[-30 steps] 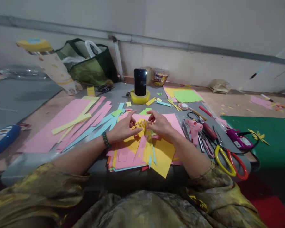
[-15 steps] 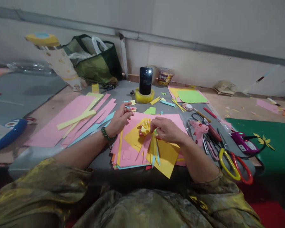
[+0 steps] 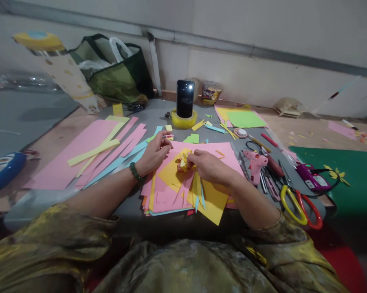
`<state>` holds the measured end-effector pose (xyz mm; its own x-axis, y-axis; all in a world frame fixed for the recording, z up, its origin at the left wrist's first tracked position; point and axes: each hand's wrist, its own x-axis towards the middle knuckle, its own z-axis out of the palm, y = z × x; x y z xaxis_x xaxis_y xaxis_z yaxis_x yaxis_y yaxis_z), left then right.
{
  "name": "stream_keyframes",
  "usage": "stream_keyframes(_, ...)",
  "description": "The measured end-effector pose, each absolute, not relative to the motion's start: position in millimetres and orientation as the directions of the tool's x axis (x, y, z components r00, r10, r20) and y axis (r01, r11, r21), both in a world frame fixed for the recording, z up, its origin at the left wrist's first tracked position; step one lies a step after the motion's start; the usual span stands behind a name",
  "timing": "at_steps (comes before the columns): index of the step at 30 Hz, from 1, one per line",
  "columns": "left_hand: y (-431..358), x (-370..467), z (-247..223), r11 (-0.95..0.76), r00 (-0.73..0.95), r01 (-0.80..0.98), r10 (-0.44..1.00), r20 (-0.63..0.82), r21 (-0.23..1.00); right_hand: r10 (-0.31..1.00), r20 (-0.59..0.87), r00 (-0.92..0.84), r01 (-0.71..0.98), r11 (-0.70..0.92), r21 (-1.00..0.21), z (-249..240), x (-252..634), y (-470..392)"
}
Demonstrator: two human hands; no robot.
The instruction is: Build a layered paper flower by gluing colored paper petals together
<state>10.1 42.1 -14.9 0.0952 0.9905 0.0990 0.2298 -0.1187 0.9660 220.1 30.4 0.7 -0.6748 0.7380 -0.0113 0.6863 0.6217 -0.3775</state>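
My right hand (image 3: 206, 163) pinches a small yellow folded paper piece (image 3: 183, 161) above the paper stack. Its fingertips hide part of that piece. Left of it, my left hand (image 3: 157, 151) hovers over the stack's upper left edge, fingers apart and slightly curled, with nothing in it. A green bead bracelet (image 3: 135, 171) circles the left wrist. Beneath both hands lies a stack of pink sheets (image 3: 165, 203), with a yellow sheet (image 3: 215, 203) sticking out at the front. Narrow yellow and blue pointed strips (image 3: 198, 193) lie below my right hand.
Pink sheets (image 3: 70, 152) and paper strips lie left. A phone (image 3: 185, 99) stands in a yellow tape roll (image 3: 184, 121) behind the stack. To the right are a pink glue gun (image 3: 254, 165), scissors (image 3: 293, 205) and a purple device (image 3: 313, 178).
My right hand has moved slightly left onto the yellow folded piece. A small orange strip now shows on the pink sheet behind it. The view has shifted a little.
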Motion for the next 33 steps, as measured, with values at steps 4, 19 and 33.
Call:
stream_keyframes(4,44,9,-18,-0.132,0.087,0.234,0.990,0.114,0.963,0.745,0.261,-0.613,0.571,0.647,-0.505,1,230,35)
stream_keyframes(19,50,4,-16,-0.182,0.067,0.293,0.983,0.170,0.939,0.799,0.481,0.362,0.256,0.411,-0.875,-6,249,78)
stream_keyframes(33,60,-9,-17,-0.255,0.043,0.301,0.966,0.255,0.919,0.946,0.295,-0.132,0.490,0.321,-0.810,36,242,62)
